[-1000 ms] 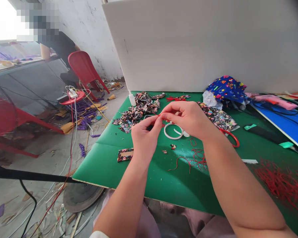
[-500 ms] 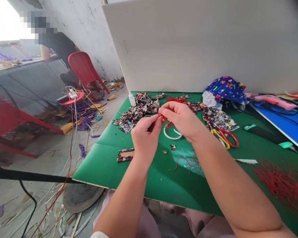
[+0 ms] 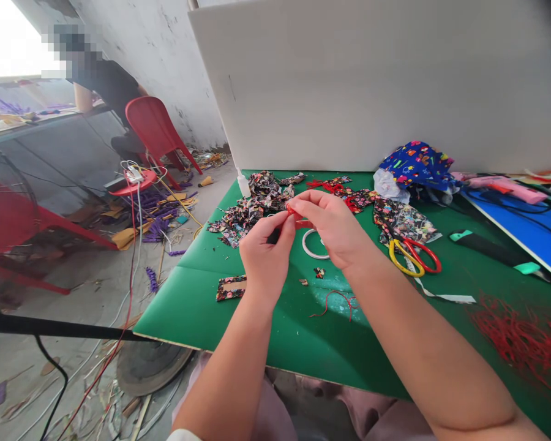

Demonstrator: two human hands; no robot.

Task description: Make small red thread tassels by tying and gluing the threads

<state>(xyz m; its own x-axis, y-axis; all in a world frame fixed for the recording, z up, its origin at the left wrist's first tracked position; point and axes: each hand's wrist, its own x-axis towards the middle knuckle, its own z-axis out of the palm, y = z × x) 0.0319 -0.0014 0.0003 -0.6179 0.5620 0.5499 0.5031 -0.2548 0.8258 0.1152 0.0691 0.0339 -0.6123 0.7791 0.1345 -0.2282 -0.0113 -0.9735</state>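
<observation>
Both hands are pinching a thin red cord (image 3: 291, 211) together: left hand (image 3: 266, 254), right hand (image 3: 335, 226). Glossy scissors (image 3: 413, 257) are lying at three o'clock on the green bench (image 3: 239, 318).

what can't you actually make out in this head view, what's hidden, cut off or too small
Head view only:
- Small red cord piece: pinched between left hand and right hand; the fingers hide its shape and length.
- White tape ring: its right part is covered by the right hand.
- Loose red cord bundle: cut off by the right edge.
- Yellow and red handled scissors: blades lost among patterned fabric.
- Person at the far table: face blurred.
</observation>
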